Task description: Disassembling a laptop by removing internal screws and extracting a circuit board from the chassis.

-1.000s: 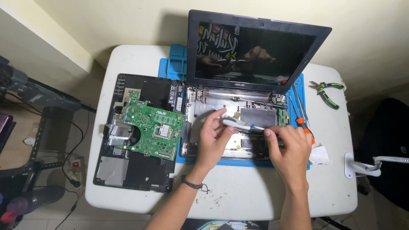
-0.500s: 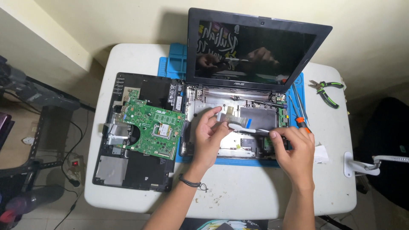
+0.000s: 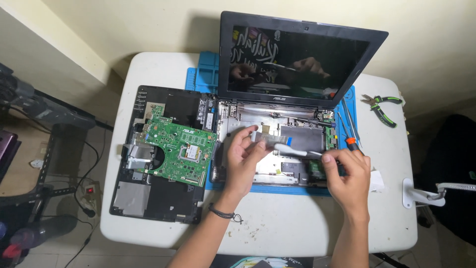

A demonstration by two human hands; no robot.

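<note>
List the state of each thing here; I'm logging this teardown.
laptop: lid open, screen dark, base uncovered
green circuit board: out, lying on the black cover panel
flat ribbon cable: lifted, held by left hand and right hand
pliers: lying on table

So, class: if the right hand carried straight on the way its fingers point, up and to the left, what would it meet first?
Probably the white flat cable that the right hand already pinches at one end, then the left hand holding the other end. Depth is hard to judge from above.
</note>
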